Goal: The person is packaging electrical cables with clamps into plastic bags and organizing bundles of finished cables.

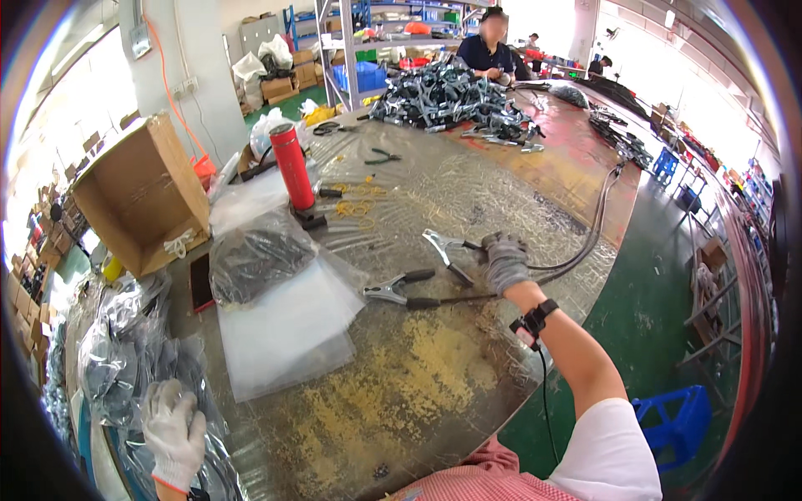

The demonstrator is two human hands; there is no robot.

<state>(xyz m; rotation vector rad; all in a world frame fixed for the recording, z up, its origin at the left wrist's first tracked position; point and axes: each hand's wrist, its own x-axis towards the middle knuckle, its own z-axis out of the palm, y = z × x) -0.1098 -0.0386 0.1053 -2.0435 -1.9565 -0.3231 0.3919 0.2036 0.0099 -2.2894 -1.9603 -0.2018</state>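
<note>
My right hand [505, 260], in a grey glove, is closed round the dark handle end of a metal spring clamp [447, 245] above the table. A second spring clamp [388, 290] with dark handles lies just nearer, its jaws to the left. Dark cables [585, 242] run from the clamps to the right and bend away toward the far side. At the lower left my left hand [174, 430], in a white glove, rests with fingers extended over clear plastic bags [125, 376] with dark contents. Its palm side is hidden.
Clear plastic sheets [288, 334], a red flask [292, 167], a phone [201, 282] and an open cardboard box [142, 196] stand or lie left. Pliers [383, 156] lie farther back. A heap of clamps [455, 96] is before a person [487, 50]. A blue crate [675, 426] is on the floor.
</note>
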